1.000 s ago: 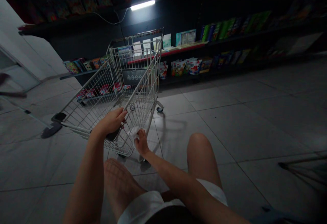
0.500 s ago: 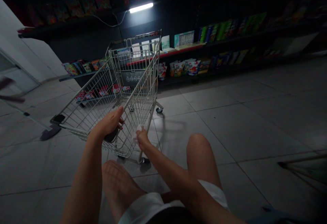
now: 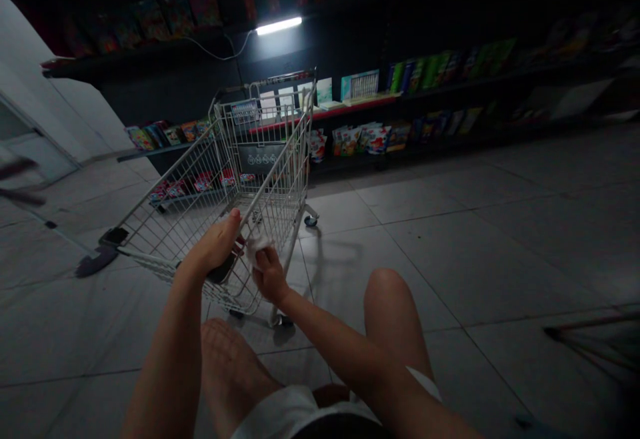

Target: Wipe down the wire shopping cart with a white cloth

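A wire shopping cart (image 3: 280,169) stands upright in front of my knees, its basket bare where I can see into it. My left hand (image 3: 216,244) is closed over its top side rail near the black corner bumper (image 3: 220,271), thumb up and fingertips partly hidden by the wires. Bunched in my right hand (image 3: 271,279) is a white cloth (image 3: 257,247), pressed against the outside of the cart's wire side, just below and to the right of the left hand. The fingers wrap round the cloth.
Behind the cart run dark shelves (image 3: 345,100) with books, boxes and bags, under a lit tube lamp (image 3: 279,26). A broom-like tool with a dark head (image 3: 97,261) stands left on the tiled floor (image 3: 400,225). Dark thin legs (image 3: 590,327) show at right.
My right hand and the cloth have moved left and slightly up along the wire side. The left hand keeps its place on the rail. The view has tilted up slightly.
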`<act>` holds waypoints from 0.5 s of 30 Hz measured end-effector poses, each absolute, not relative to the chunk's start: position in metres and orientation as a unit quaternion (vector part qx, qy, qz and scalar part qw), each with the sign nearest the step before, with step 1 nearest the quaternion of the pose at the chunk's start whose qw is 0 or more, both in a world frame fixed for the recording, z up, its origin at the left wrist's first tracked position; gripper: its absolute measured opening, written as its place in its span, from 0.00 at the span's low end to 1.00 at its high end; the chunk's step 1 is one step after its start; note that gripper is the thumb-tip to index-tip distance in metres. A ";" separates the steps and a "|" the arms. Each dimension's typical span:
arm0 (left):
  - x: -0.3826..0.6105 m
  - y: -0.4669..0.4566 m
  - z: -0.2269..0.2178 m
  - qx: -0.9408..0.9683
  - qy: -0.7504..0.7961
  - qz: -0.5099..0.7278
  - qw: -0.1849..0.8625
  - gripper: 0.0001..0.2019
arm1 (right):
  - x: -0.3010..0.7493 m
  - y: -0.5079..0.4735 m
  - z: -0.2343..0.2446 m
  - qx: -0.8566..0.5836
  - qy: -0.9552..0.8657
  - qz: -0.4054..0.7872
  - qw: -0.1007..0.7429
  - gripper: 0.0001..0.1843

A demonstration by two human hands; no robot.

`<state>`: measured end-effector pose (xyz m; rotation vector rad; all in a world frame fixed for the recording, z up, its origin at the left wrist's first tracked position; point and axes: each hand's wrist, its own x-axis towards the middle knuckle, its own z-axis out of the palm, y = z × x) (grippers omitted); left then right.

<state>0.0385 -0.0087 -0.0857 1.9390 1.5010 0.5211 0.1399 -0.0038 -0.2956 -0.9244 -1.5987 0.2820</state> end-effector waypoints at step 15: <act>0.036 -0.012 -0.083 0.726 0.560 0.208 0.340 0.43 | 0.161 0.012 -0.182 -0.378 -0.639 0.108 0.661 0.27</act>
